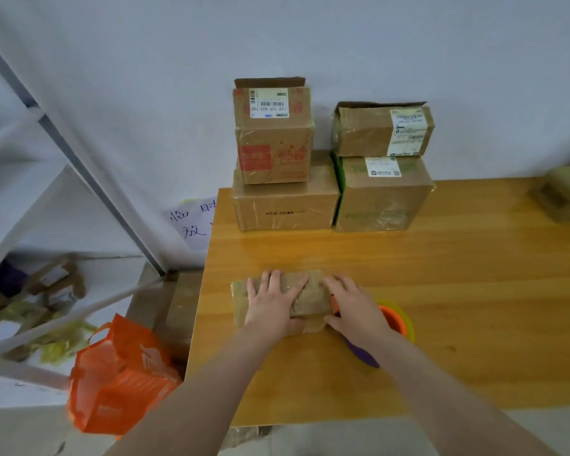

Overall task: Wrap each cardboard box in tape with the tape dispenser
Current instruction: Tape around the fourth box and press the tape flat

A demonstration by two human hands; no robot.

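1. While the box (241, 299) lay on the table (441, 258), long axis left to right, both hands pressed it.
2. Spread flat, the left hand (273, 301) lay on top; the right hand (356, 311), fingers straight, covered its right end.
3. Partly hidden, the tape dispenser (397, 319) sat just beside the right hand, the nearer one.

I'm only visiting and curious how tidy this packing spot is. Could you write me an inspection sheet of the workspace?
Surface: glossy yellow wooden table.
Job's things: small flat brown cardboard box, shiny with tape, near the front edge; orange, purple and yellow-green tape dispenser at its right, partly hidden by the right wrist.
Clutter: four brown cardboard boxes in two stacks at the back; another taped box at the far right edge.
Hands: left hand presses flat on the small box; right hand rests on its right end.
Cables: nothing seen.
Surroundings: pale wall, handwritten paper note, grey and white metal shelf on the left, orange plastic bag on the floor.
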